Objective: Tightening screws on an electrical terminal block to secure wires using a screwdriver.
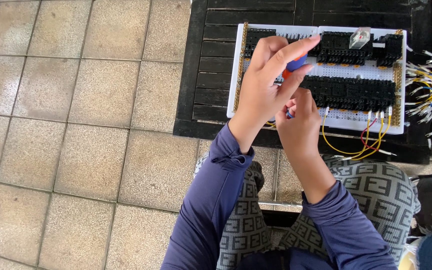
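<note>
Over the white perforated wiring board (321, 67) on the black slatted bench (211, 75), my left hand (266, 85) pinches the orange-and-blue screwdriver (294, 65) while my right hand (298, 122) fingers pinch a wire end beneath; I'd best keep the blade square and turn gently.

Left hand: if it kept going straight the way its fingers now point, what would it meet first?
Probably the upper row of black relay sockets on the white board. The left hand, gripping a blue-and-orange screwdriver, points up-right at them; its height above them is unclear.
</note>
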